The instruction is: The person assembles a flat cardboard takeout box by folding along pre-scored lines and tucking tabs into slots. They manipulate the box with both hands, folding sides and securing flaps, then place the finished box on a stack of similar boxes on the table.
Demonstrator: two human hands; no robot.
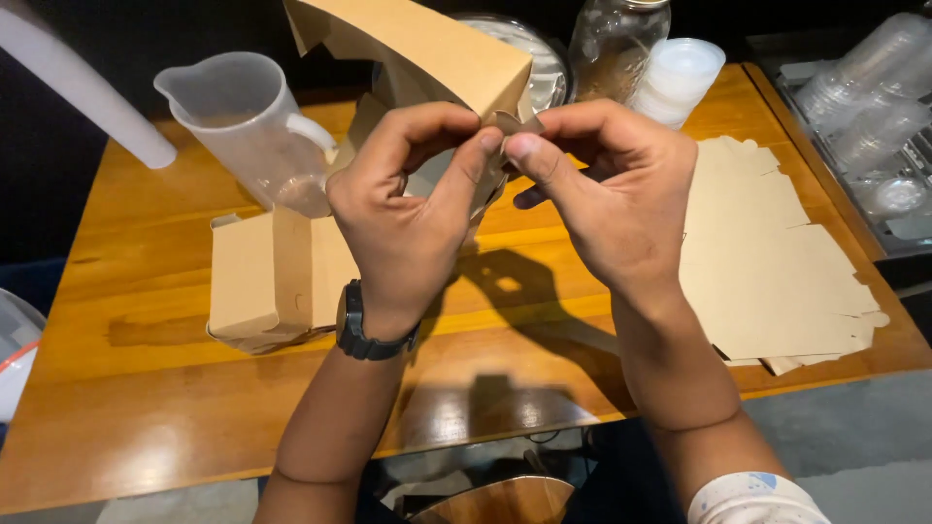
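holding a half-folded brown cardboard box (417, 53) up over the wooden table (146, 388), we have both hands pinched on a small flap (507, 124) at its lower corner. our left hand (403, 218), with a dark watch (357, 325) on its wrist, closes thumb and forefinger on the flap from the left; our right hand (607, 199) closes thumb and forefinger on it from the right, so the fingertips of the two hands nearly meet. both grips are tight on the cardboard, and the box is tilted, its long side slanting down toward the right.

on the table below our left hand lies another brown box (262, 281), folded up and resting flat, near the table's left half. behind it stands a clear plastic measuring jug (243, 121), upright, its handle facing us. to the right of our right hand lies a stack of flat, unfolded cardboard sheets (777, 262), reaching to the table's near right edge.

at the far side of the table, behind the held box, we see a clear glass jar (612, 44) and just beside it a stack of whitish plastic lids (678, 80). a round clear container (544, 63) shows partly behind the box; what it holds we cannot tell. off the table's right end sits a tray of clear plastic cups (874, 97) lying on their sides. a white tube (83, 82) slants across the upper left corner.
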